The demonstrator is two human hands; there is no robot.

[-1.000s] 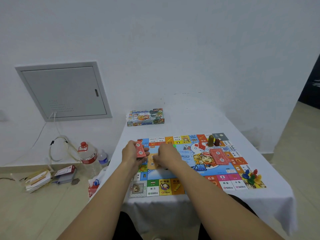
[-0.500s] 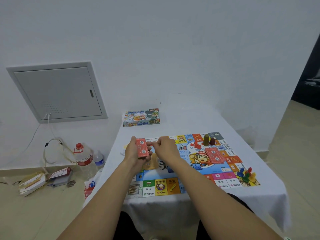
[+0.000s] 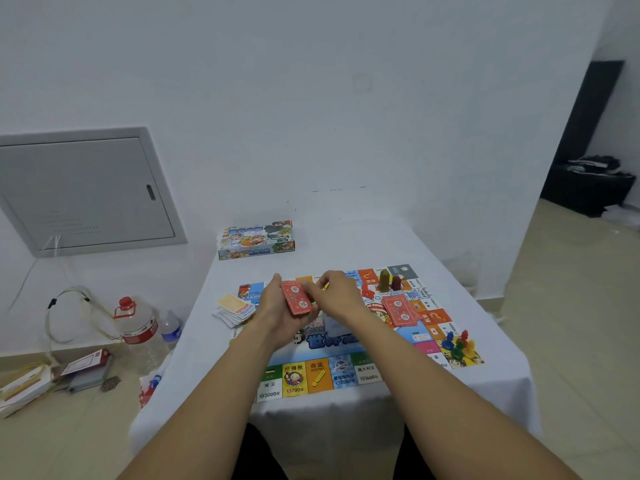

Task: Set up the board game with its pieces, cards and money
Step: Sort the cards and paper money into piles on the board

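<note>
Above the colourful square game board (mid-table), the left hand grips a red card stack; the right hand pinches its far end, fingers curled.

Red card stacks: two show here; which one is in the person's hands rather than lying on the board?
The red stack gripped in the left hand, with the right hand at its edge. The other red stack lies flat on the game board, untouched.
</note>
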